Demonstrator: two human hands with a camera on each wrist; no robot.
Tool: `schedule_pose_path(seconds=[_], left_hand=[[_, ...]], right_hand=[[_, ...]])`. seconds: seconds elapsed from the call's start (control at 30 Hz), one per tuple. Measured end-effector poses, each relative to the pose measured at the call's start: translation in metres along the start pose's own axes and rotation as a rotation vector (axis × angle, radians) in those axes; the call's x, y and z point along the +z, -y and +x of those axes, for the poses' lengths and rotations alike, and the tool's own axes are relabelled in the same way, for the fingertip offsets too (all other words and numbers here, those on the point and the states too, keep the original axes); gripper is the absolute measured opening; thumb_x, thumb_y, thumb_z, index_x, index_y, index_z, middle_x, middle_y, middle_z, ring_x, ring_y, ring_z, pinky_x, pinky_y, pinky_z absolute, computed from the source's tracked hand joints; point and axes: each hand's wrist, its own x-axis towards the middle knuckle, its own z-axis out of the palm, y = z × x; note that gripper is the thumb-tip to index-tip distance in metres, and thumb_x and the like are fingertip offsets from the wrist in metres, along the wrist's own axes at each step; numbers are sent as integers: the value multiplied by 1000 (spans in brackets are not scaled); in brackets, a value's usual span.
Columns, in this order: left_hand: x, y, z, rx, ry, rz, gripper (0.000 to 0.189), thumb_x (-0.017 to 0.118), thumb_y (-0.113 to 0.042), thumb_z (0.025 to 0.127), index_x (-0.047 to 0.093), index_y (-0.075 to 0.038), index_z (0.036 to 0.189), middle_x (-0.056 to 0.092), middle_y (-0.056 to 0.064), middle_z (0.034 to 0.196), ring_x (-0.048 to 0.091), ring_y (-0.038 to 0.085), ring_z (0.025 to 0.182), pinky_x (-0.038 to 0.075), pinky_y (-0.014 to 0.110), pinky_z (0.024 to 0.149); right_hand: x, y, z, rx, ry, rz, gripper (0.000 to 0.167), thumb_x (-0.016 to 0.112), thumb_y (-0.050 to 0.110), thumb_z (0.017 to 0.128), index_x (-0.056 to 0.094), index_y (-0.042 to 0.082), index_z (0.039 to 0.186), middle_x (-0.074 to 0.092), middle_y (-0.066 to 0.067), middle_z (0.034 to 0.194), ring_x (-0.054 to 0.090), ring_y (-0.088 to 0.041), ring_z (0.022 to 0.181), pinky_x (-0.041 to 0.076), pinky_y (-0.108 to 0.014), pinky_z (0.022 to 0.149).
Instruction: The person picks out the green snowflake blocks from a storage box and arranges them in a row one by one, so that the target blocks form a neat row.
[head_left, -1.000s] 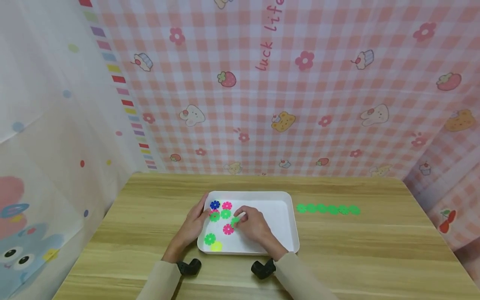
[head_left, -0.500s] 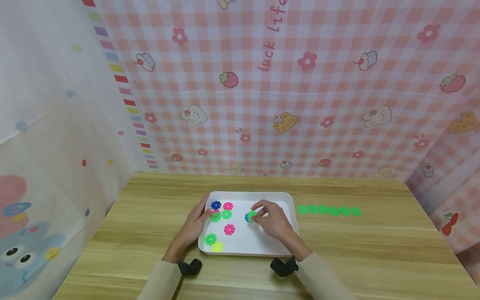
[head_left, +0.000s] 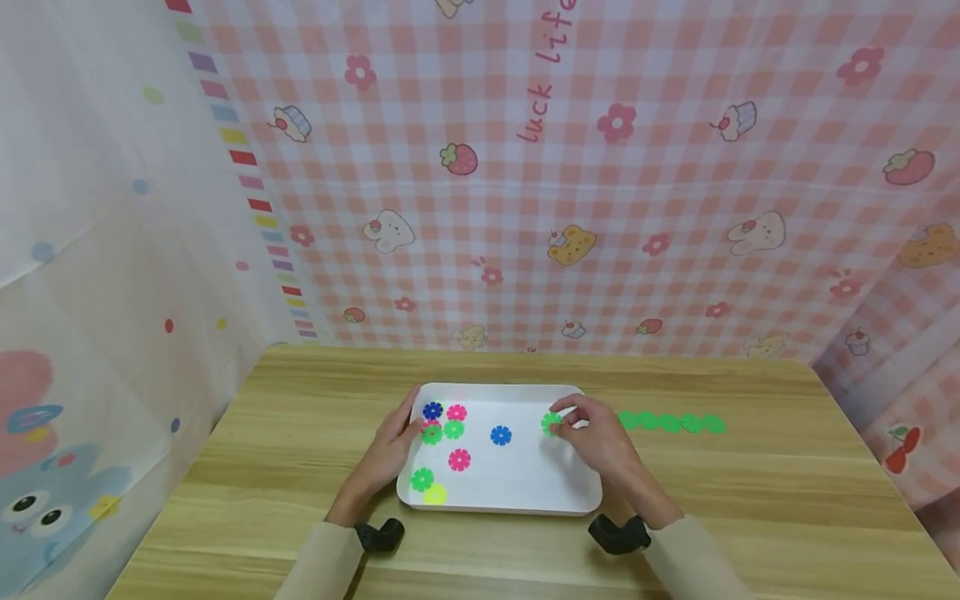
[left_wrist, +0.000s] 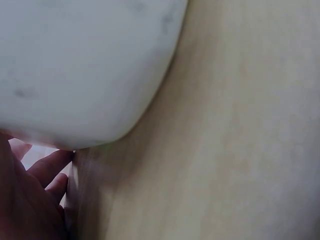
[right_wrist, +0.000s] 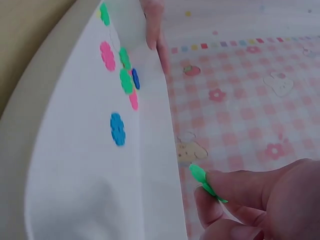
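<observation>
A white tray [head_left: 525, 487] lies on the table, with several notched snowflake discs in it. My left hand [head_left: 386, 454] grips its left side, thumb over the rim and fingers along the outer wall; in the left wrist view, fingers [left_wrist: 50, 167] show beside the tray wall. Between thumb and forefinger, my right hand [head_left: 603, 433] pinches a green snowflake disc [head_left: 551, 423] above the tray's right part. That disc [right_wrist: 198, 173] is seen nearly edge-on in the right wrist view. A light blue disc [head_left: 501, 435] lies alone mid-tray.
Along the tray's left side lie a dark blue disc [head_left: 432, 411], pink discs [head_left: 459, 460], green discs [head_left: 422, 479] and a yellow disc [head_left: 435, 495]. Right of the tray, several green discs [head_left: 670, 423] form a row on the wooden table [head_left: 787, 500]. A checked cloth [head_left: 637, 192] hangs behind.
My right hand has lifted the green disc from among the left discs and carried it rightward across the tray, uncovering the light blue disc. The left hand keeps its hold.
</observation>
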Motion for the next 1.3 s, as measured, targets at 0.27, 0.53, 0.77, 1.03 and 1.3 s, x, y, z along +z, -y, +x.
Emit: schedule_pose_path(seconds=[0.27,0.53,0.77,1.03,1.3], left_hand=[[0,0,0,-3,0,4,56,35,-18,108,15,-17,160,17,12,165,11,33,152,6,56,121],[0,2,0,-12,-11,21,56,36,-17,108,15,-17,160,19,12,165,13,34,151,6,58,121],[2,1,1,-8,-16,18,56,37,-19,108,17,-17,160,20,12,164,13,34,151,8,57,121],[2,2,1,-5,-19,24,56,37,-18,108,16,-16,160,20,12,164,14,34,151,8,56,121],[1,3,1,-5,-20,27,57,37,-19,108,16,-16,160,20,11,164,13,33,151,8,56,121]], right_hand=[[-39,-20,-3,18,-25,26,24,69,16,93,67,8,115,64,-10,96,58,-20,83,47,-28,61],[-76,-46,-6,84,-72,-36,29,64,21,96,64,9,122,64,-12,104,57,-21,81,46,-27,57],[-110,-77,-14,64,-110,-74,38,61,31,99,61,7,129,65,-13,105,58,-19,81,47,-27,58],[-145,-115,-22,81,-163,-133,46,55,39,101,58,6,133,66,-11,107,53,-10,78,44,-27,58],[-167,-150,-19,150,-235,-71,46,58,34,101,56,0,131,66,13,89,53,-6,73,45,-25,57]])
